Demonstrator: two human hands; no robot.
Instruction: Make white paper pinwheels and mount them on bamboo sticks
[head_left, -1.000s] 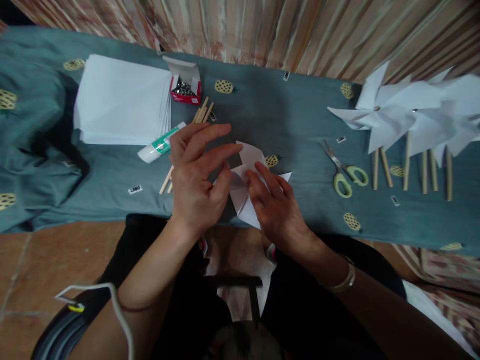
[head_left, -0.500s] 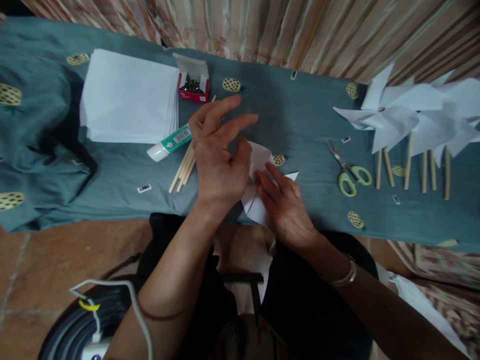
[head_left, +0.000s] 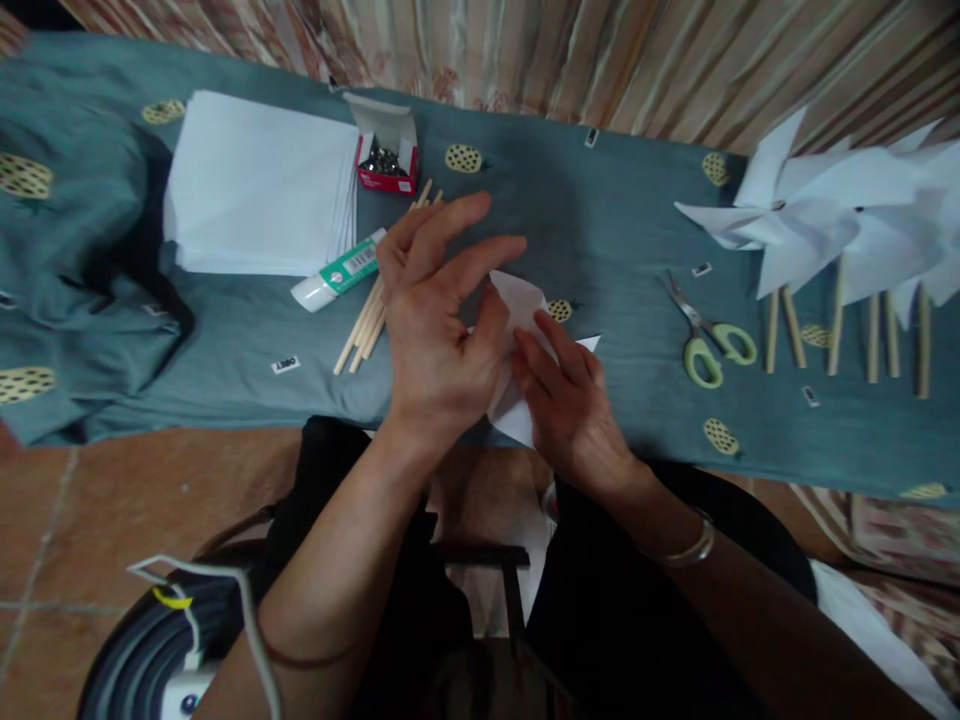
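Between my hands, a white paper pinwheel without a stick hangs over the front edge area of the cloth, its blades partly bent over. My left hand pinches its left side between thumb and forefinger, the other fingers raised and spread. From the right, my right hand grips the same paper, fingertips pressed near its middle. The pinwheel's centre is mostly covered by my fingers. Just beyond my left hand lie several thin wooden sticks and a green-and-white glue stick.
Left of the sticks is a stack of white paper. A red box of metal pins stands open behind. Scissors with green handles lie to the right, beside several finished pinwheels on sticks. A green cloth covers the table.
Both hands keep hold of the pinwheel, with my right fingers bending slightly more around it. The whole view has shifted a little, and nothing else on the cloth has moved.
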